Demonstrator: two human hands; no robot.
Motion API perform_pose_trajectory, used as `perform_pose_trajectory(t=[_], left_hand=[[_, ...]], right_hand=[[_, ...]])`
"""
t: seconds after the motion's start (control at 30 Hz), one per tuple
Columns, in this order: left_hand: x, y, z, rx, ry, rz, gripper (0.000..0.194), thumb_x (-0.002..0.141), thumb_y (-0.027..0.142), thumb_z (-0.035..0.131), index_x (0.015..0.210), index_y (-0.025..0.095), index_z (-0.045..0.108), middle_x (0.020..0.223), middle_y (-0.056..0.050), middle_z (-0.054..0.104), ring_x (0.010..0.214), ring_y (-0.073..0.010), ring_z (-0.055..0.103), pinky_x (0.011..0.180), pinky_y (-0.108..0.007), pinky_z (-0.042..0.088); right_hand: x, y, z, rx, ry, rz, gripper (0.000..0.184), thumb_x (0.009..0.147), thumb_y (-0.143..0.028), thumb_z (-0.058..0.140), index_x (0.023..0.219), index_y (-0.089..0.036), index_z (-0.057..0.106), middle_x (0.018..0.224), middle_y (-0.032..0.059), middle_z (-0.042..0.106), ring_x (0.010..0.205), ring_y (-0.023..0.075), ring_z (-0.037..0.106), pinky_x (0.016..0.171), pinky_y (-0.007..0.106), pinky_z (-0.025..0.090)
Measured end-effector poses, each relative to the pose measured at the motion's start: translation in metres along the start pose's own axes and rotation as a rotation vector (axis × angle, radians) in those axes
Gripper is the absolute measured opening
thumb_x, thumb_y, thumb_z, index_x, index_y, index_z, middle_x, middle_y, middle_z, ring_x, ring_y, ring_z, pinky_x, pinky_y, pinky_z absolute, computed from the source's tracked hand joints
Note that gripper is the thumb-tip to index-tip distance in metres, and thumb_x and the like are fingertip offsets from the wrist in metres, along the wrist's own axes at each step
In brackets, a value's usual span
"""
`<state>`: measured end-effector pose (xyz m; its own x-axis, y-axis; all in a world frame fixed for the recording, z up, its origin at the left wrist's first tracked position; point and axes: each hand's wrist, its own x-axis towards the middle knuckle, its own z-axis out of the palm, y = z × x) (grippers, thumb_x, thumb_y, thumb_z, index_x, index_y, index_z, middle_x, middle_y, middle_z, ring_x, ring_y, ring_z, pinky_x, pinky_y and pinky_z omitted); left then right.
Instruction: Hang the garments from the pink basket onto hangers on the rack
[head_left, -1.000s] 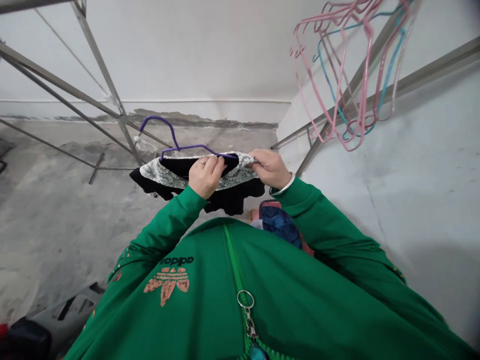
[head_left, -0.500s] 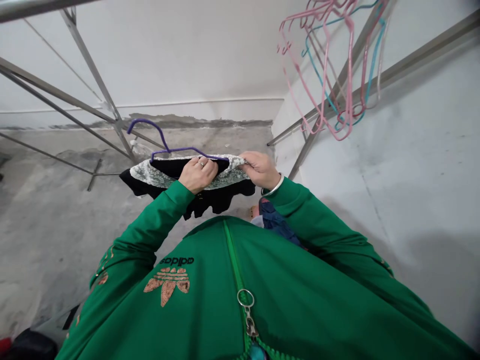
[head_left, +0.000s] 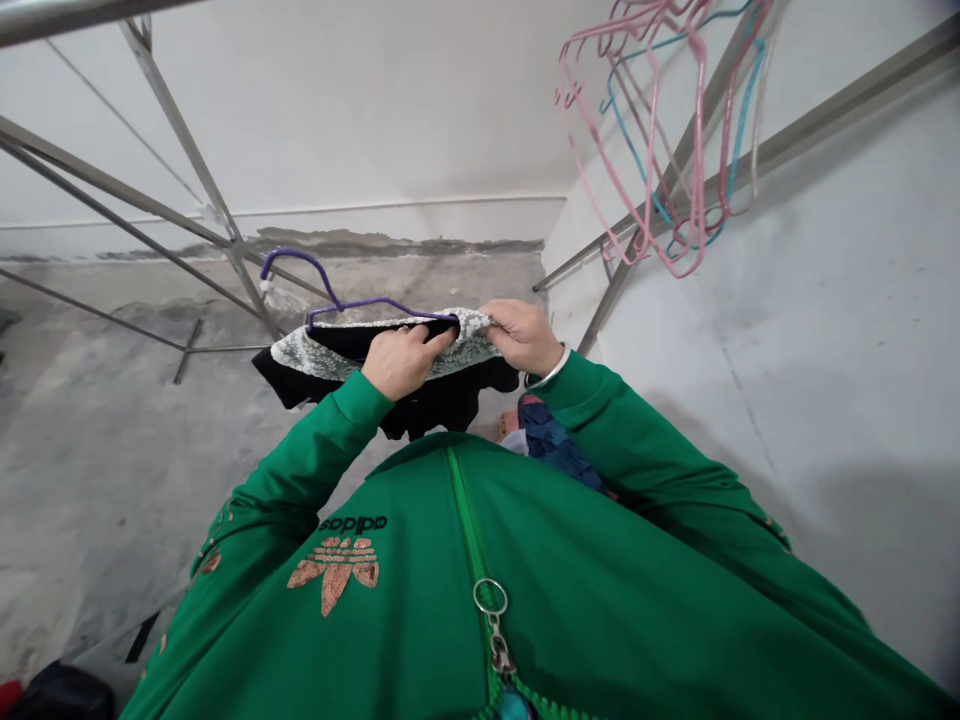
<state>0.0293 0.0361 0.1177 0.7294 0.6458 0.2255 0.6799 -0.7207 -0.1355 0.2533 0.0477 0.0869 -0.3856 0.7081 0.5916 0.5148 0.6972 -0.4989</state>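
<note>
Toward nine o'clock from the middle, a floppy black top (head_left: 435,405) with a bumpy white collar (head_left: 300,357) is pinched by the left hand (head_left: 400,361) and right hand (head_left: 525,335); a bent purple hanger (head_left: 341,307) is tucked inside.

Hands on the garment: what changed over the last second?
Left hand slid right along the white-patterned collar, its fingers now reaching to the purple hanger's visible right end; no clear grip or release. Unchanged: right hand pinching the collar's right end, hanger in the collar opening.
</note>
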Motion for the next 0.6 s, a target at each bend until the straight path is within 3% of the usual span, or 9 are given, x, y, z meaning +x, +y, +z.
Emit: perform_pose_trajectory(t=[0.07,0.13,0.23,0.3,0.37,0.43,0.53,0.6], left_hand=[[-0.009,0.002,-0.01,-0.107,0.058,0.057,0.026,0.093,0.027,0.044,0.103,0.022,0.067,0.073,-0.005,0.061,0.061,-0.0145,0.057,0.052,-0.027,0.035],[-0.023,-0.001,-0.021,-0.186,0.212,0.021,0.027,0.094,0.031,0.045,0.082,0.019,0.065,0.067,-0.003,0.058,0.059,-0.013,0.054,0.053,-0.027,0.036],[-0.048,-0.02,-0.036,-0.123,0.575,-0.251,0.029,0.092,0.035,0.05,0.067,0.02,0.054,0.063,-0.002,0.052,0.061,-0.0138,0.052,0.057,-0.03,0.04],[-0.063,-0.043,-0.041,-0.012,0.71,-0.401,0.023,0.088,0.041,0.058,0.077,0.021,0.056,0.077,-0.005,0.056,0.078,-0.0187,0.056,0.068,-0.036,0.044],[-0.075,-0.07,-0.039,0.041,0.656,-0.451,0.034,0.081,0.05,0.065,0.096,0.02,0.058,0.1,-0.01,0.059,0.101,-0.0264,0.055,0.08,-0.043,0.045],[-0.082,-0.093,-0.03,-0.011,0.482,-0.432,0.044,0.079,0.054,0.064,0.105,0.019,0.058,0.107,-0.012,0.06,0.106,-0.0293,0.055,0.082,-0.042,0.044],[-0.085,-0.111,-0.009,-0.111,0.304,-0.457,0.031,0.085,0.05,0.052,0.089,0.021,0.061,0.082,-0.007,0.062,0.083,-0.0243,0.06,0.07,-0.035,0.043],[-0.085,-0.112,0.002,-0.114,0.329,-0.52,0.029,0.088,0.046,0.048,0.081,0.021,0.059,0.073,-0.005,0.06,0.074,-0.0221,0.059,0.066,-0.033,0.041]], right_hand=[[-0.001,0.0,-0.002,-0.004,0.001,-0.005,0.02,0.089,-0.027,0.046,0.086,-0.019,0.064,0.08,0.0077,0.067,0.078,0.0206,0.062,0.071,0.033,0.048],[-0.003,0.0,-0.004,0.0,0.007,-0.005,0.02,0.089,-0.026,0.046,0.086,-0.02,0.064,0.08,0.0075,0.067,0.077,0.0206,0.062,0.071,0.033,0.048],[-0.006,0.001,-0.008,0.009,0.027,0.009,0.019,0.088,-0.025,0.046,0.086,-0.02,0.064,0.08,0.0076,0.066,0.077,0.021,0.061,0.071,0.034,0.048],[-0.008,0.002,-0.009,0.028,0.04,0.009,0.019,0.087,-0.025,0.046,0.086,-0.02,0.064,0.079,0.0075,0.066,0.076,0.0206,0.061,0.07,0.034,0.048],[-0.009,0.003,-0.01,0.051,0.043,-0.002,0.019,0.088,-0.024,0.046,0.086,-0.02,0.064,0.078,0.0068,0.066,0.074,0.0197,0.06,0.069,0.034,0.049],[-0.008,0.004,-0.012,0.058,0.04,-0.013,0.02,0.088,-0.024,0.045,0.088,-0.021,0.065,0.08,0.0064,0.066,0.074,0.0193,0.06,0.069,0.034,0.05],[-0.006,0.006,-0.019,0.026,-0.012,-0.026,0.021,0.092,-0.027,0.043,0.092,-0.022,0.064,0.083,0.0063,0.067,0.078,0.0199,0.061,0.072,0.036,0.051],[-0.004,0.009,-0.029,-0.021,-0.121,-0.071,0.022,0.093,-0.034,0.045,0.096,-0.023,0.064,0.089,0.0075,0.067,0.085,0.022,0.061,0.078,0.039,0.051]])
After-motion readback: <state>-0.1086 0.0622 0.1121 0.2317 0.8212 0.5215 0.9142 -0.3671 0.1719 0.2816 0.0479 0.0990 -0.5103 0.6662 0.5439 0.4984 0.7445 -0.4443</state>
